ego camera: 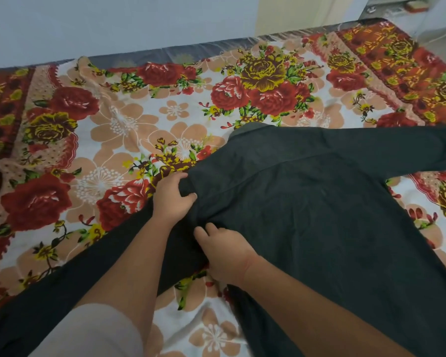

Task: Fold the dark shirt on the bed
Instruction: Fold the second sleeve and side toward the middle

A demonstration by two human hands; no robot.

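The dark shirt [319, 202] lies spread back-up on the bed [119, 130], its collar pointing away from me. One sleeve stretches off to the right edge of the view. The other sleeve runs down to the lower left under my left arm. My left hand [171, 199] grips the fabric at the left shoulder, thumb and fingers pinched around a fold. My right hand [223, 253] rests just below it at the armpit seam, fingers curled into the cloth.
The bed carries a floral sheet in red, peach and white. A pale wall [113, 21] runs along the far side. Beyond the bed's far right corner a floor and some small objects [412, 6] show.
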